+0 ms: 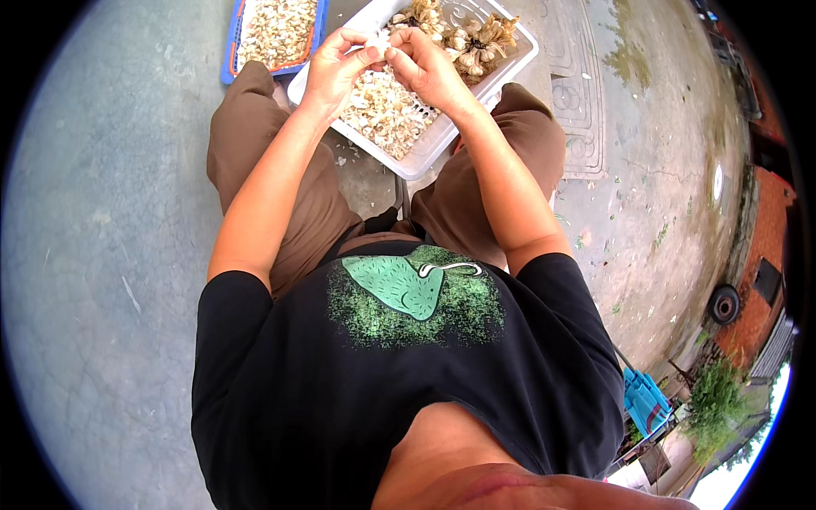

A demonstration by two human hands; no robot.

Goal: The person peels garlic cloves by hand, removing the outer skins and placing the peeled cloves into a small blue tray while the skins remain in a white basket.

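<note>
My left hand point(340, 69) and my right hand point(426, 67) meet over a white plastic basket point(417, 169). Their fingertips pinch a small whitish garlic piece point(379, 43) between them; its exact shape is partly hidden by the fingers. Loose garlic skins point(389, 118) lie in the near part of the basket. Bunches of garlic bulbs point(475, 54) with dried stalks fill its far right side. At the upper left, a blue basket point(227, 67) with orange handles holds many loose garlic cloves point(278, 32).
The white basket stands between my knees, the blue one beyond my left knee. Bits of skin are scattered on the concrete floor point(115, 191). Far to the right are a tire point(725, 304), a light blue item point(645, 401), a brick surface point(768, 223) and green plants point(717, 401).
</note>
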